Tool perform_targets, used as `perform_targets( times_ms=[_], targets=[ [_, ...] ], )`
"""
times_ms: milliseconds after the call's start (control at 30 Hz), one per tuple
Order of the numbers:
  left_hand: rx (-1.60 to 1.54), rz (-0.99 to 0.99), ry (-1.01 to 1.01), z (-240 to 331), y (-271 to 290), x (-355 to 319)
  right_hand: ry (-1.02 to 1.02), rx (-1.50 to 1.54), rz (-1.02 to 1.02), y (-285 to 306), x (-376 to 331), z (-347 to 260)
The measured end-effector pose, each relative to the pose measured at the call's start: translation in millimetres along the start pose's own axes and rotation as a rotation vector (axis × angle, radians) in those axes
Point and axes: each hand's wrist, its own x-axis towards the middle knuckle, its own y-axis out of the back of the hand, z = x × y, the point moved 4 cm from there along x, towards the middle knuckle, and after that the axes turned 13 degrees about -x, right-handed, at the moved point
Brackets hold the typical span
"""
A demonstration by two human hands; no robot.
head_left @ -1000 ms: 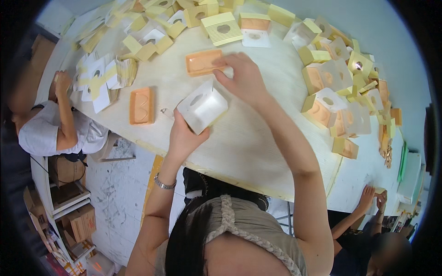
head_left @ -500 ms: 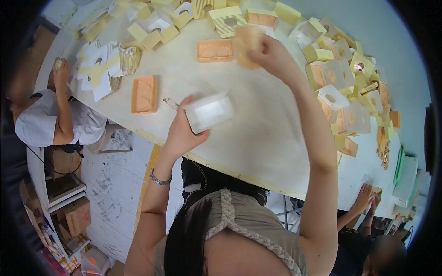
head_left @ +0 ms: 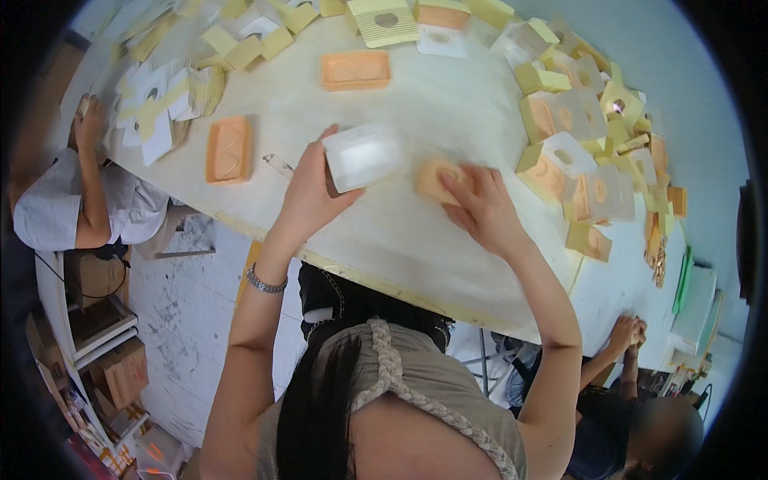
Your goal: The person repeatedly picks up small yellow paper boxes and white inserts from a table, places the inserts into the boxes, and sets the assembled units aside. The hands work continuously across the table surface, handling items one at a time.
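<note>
My left hand (head_left: 306,192) is closed round one end of a translucent white plastic box (head_left: 365,156), held over the table. To its right, my right hand (head_left: 490,210) pinches a small orange tray (head_left: 433,179), blurred by motion. A small gap separates tray and box. Beyond the box, an orange tray with moulded hollows (head_left: 356,70) lies on the table. Another such orange tray (head_left: 229,150) rests to the left. Between it and my left hand lies a small thin metallic item (head_left: 278,165), too small to make out.
A heap of yellow and clear boxes with orange trays (head_left: 592,152) covers the right side of the table (head_left: 448,264). More yellow boxes line the far edge. Stacked flat white and yellow cards (head_left: 172,100) lie at left. A person works at each side.
My right hand has come back from the far side of the table towards the box, bringing the orange tray. My left hand still holds the box in about the same place.
</note>
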Motion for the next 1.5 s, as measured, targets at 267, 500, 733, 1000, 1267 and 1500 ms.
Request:
perform_targets(
  times_ms=[267,500,733,1000,1267,1500],
  targets=[
    [0.007,-0.091,0.041,13,-19,0,0.332,-0.252,-0.028,42,69,-75],
    [0.046,-0.067,0.044,11,-14,0,0.360,0.179,0.050,6,75,-48],
    [0.085,-0.088,0.060,6,-17,-2,0.517,-0.211,0.057,23,64,-46],
    [0.130,-0.068,-0.025,8,-16,-2,0.514,-0.089,0.060,7,56,-39],
    [0.128,-0.049,-0.052,9,-18,0,0.273,-0.357,0.210,24,54,-44],
    [0.171,-0.034,-0.060,1,-23,-5,-0.067,-0.113,0.093,14,55,-30]
  ],
)
